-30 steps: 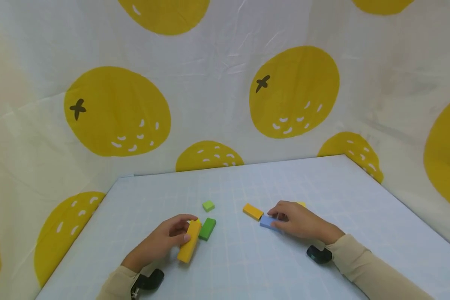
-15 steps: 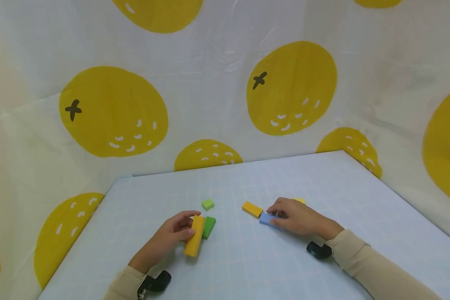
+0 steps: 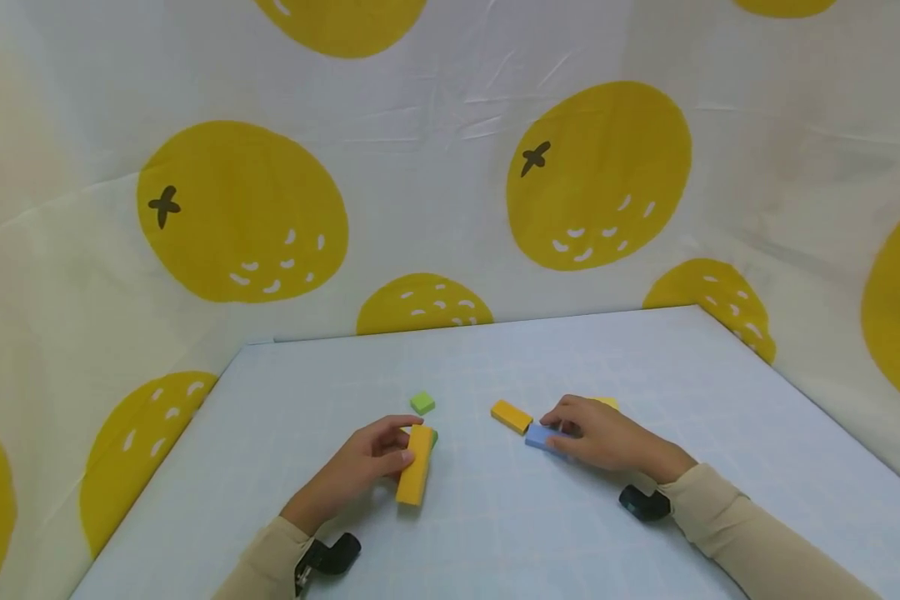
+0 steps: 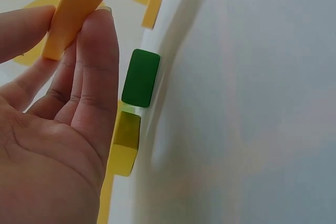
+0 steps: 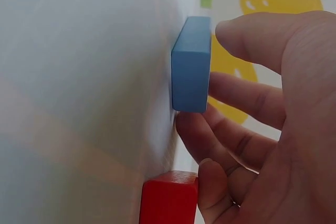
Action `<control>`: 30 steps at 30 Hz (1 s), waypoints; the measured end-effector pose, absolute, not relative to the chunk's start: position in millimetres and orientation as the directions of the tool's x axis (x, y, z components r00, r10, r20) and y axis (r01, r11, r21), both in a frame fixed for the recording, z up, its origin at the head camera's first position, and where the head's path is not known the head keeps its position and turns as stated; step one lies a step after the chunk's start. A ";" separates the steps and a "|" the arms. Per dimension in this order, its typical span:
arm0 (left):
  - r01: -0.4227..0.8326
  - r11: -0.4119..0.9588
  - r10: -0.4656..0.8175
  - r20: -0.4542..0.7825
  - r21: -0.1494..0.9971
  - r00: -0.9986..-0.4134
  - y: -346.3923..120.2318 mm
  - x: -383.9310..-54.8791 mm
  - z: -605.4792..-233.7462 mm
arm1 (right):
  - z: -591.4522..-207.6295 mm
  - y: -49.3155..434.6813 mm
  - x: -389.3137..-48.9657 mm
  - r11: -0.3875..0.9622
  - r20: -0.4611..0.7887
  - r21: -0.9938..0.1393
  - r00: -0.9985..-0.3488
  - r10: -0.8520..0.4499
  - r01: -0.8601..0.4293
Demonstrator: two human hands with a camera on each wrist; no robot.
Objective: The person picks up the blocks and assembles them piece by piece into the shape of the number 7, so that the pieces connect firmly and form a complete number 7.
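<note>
My left hand (image 3: 371, 454) pinches an orange-yellow oblong block (image 3: 416, 467) between thumb and fingers, raised off the table at a tilt. Behind it a dark green block (image 4: 140, 78) lies mostly hidden in the head view. A yellow block (image 4: 126, 144) sits beside the green one. My right hand (image 3: 603, 437) rests low over a blue block (image 5: 190, 80), fingers loosely bent. Fingertips touch or nearly touch that block, while the thumb tip seems slightly apart from it. Close to the little finger stands a red block (image 5: 169, 200), which the right hand hides from the head view.
An orange block (image 3: 511, 416) lies end to end with the blue one. A small light green block (image 3: 422, 403) lies farther back, and part of a yellow block (image 3: 606, 402) shows beyond the right hand. A fruit-print curtain (image 3: 435, 167) surrounds the pale table (image 3: 555, 542).
My left hand has moved right with the orange-yellow block, which now covers most of the green block in the head view. The right hand stays at the blue block.
</note>
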State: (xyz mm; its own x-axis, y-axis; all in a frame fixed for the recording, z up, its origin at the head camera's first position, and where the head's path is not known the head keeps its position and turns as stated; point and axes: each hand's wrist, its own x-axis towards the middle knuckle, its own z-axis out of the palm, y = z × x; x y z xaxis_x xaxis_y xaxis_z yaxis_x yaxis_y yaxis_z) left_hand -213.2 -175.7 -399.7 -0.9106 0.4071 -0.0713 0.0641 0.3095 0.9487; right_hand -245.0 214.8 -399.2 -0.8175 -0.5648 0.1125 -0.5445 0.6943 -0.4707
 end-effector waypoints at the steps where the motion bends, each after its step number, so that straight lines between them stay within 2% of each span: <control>1: 0.062 0.310 0.407 -0.074 0.949 -0.910 -174.4 -213.4 -399.0 | -399.0 214.9 -244.7 0.690 0.116 -0.472 -0.815 -0.568 -0.548; 16: 0.060 0.296 0.476 -0.093 0.953 -0.875 -147.4 -224.7 -405.0 | -401.8 212.8 -248.2 0.713 0.119 -0.459 -0.832 -0.541 -0.530; 30: 0.044 0.316 0.473 -0.117 0.948 -0.873 -124.4 -219.4 -399.1 | -399.4 208.3 -246.1 0.741 0.119 -0.458 -0.860 -0.496 -0.491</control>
